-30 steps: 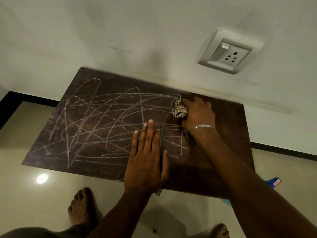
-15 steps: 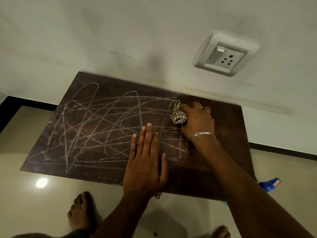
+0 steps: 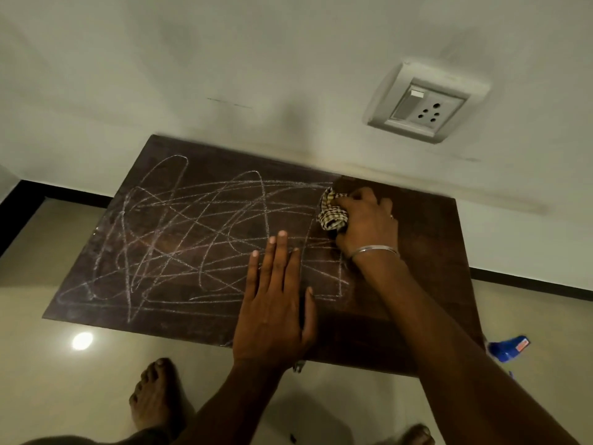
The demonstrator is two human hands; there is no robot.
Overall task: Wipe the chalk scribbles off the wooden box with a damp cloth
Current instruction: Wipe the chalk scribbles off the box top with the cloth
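Nearest, two bare feet on glossy pale floor tiles, a lamp's reflection on the tiles to the left. A small metal latch shows under the near edge of the dark brown wooden box, which lies flat-topped between the feet and the wall. Left hand is spread flat on the lid near the front edge, fingers straight and together, holding nothing, bracing the box. White chalk scribbles cover the lid from its left end to just past the left hand. Beyond them, the right hand, a thin metal bangle at the wrist, grips a bunched checked tan-and-dark cloth, fingers curled over it, pressing it on the lid at the far right end of the chalk. Over the last second the cloth has barely shifted along that far edge and the left hand has stayed put; no line looks newly gone. The strip right of the cloth is bare; I judge the wiping as barely started. A blue plastic object lies on the floor by the box's right corner. Behind, black skirting, a plain off-white wall and a white switch-and-socket plate.
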